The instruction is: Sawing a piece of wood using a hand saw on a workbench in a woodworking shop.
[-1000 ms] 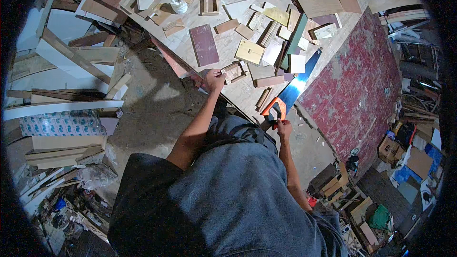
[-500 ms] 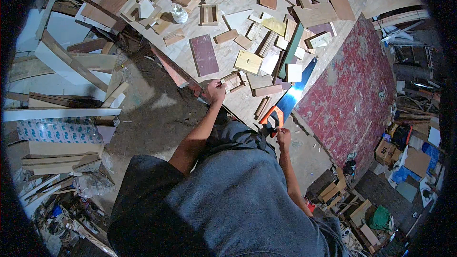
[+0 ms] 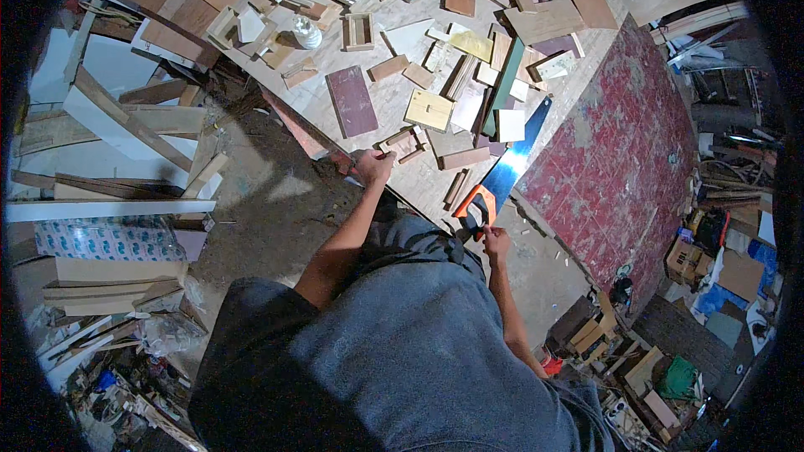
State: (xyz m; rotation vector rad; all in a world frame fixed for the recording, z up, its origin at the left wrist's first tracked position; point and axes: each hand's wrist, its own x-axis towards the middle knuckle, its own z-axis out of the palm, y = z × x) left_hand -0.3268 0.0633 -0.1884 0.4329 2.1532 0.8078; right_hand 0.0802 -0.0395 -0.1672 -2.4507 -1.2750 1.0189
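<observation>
My left hand (image 3: 374, 167) is at the near-left edge of the worktable, fingers closed beside a small open wooden frame (image 3: 405, 145). Whether they grip the frame or some small piece is too small to make out. A handsaw (image 3: 509, 169) with a shiny blade and an orange and black handle lies along the table's right edge. Close by the lower end of its handle is my right hand (image 3: 497, 243), fingers curled together. What is in them, if anything, is hidden. A pale wooden block (image 3: 463, 158) and thin strips (image 3: 456, 190) lie between the hands.
The worktable (image 3: 318, 113) bears many wood offcuts, a maroon board (image 3: 353, 101), a long green strip (image 3: 504, 88) and a clear jar (image 3: 306, 32). Boards (image 3: 126, 130) lean at the left. Scrap and a cardboard box (image 3: 685, 260) clutter the right.
The view has shifted slightly, so the tabletop things sit a little further left. Both hands stay near the same things, their fingers still closed.
</observation>
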